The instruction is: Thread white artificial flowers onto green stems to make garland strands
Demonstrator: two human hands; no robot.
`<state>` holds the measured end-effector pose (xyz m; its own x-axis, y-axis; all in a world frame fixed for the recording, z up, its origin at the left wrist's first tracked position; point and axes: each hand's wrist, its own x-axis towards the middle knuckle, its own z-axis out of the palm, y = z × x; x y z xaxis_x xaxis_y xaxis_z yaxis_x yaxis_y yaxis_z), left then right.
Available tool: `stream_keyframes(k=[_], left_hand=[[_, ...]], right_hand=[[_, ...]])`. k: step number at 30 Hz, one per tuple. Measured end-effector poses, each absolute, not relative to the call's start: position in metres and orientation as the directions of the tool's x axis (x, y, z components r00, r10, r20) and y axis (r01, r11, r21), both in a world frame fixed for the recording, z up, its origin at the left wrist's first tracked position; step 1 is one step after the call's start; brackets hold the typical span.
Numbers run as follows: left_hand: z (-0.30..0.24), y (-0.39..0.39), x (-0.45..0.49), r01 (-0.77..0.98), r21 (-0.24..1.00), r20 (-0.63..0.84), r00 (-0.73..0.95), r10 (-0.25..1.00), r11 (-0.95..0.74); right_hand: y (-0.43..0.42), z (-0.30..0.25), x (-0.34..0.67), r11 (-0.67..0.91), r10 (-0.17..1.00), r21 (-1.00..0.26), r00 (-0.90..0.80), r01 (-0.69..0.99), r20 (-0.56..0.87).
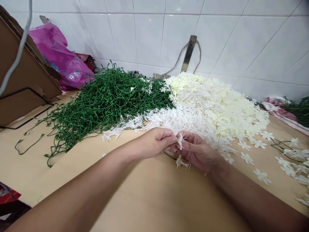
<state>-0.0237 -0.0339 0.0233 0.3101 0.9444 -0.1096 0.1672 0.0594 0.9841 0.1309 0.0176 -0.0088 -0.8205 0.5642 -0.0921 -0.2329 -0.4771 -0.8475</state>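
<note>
Close together over the middle of the table, my left hand (158,141) and my right hand (199,150) are both closed in a pinch. Between their fingertips is a small white artificial flower (180,141), with white stamen strands poking out of it. A bit of green stem shows at the left fingertips; the rest is mostly covered by fingers. Just under the right fingers hangs a second white blossom (179,161), and I cannot tell whether it shares that stem. Right behind the hands lies a heap of white stamen pieces (178,119).
Green plastic stems (113,93) are heaped at back left, cream petals (229,100) at back right. Finished-looking flower sprays (294,161) lie at far right. A cardboard box (21,74) and pink plastic bag (65,58) stand left. A metal bracket (189,53) leans against the tiled wall.
</note>
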Motion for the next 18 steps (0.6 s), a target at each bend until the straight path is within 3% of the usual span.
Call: stream_keyframes(k=[7, 18], left_hand=[[0.016, -0.029, -0.022, 0.069, 0.998, -0.021, 0.282, 0.959, 0.001], [0.006, -0.025, -0.031, 0.198, 0.98, -0.032, 0.23, 0.973, -0.015]], right_hand=[[0.017, -0.005, 0.131, -0.473, 0.627, -0.844, -0.77, -0.253, -0.12], [0.017, -0.005, 0.13, -0.468, 0.658, -0.85, -0.738, -0.244, -0.15]])
